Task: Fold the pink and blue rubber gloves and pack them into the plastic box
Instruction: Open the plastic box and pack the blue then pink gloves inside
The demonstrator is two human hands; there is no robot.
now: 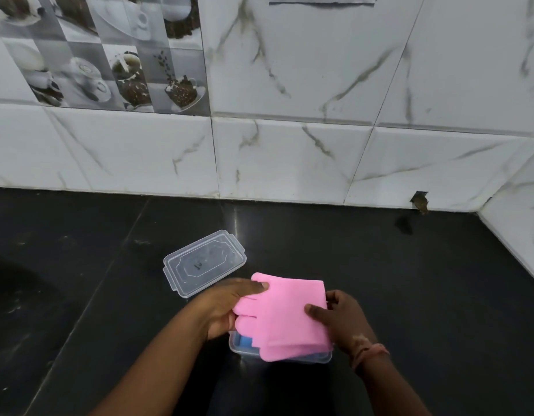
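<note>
The folded pink gloves form a flat stack held just above the clear plastic box at the near middle of the counter. My left hand grips the stack's left side at the fingers, thumb on top. At the right edge my right hand pinches the stack. Blue glove material lies inside the box, mostly hidden under the pink stack. The box's walls show only at the lower front.
The clear lid lies flat on the black counter, just behind and left of the box. A white marble-tiled wall closes the back, and another closes the right side. A small brown stain marks the wall base at right.
</note>
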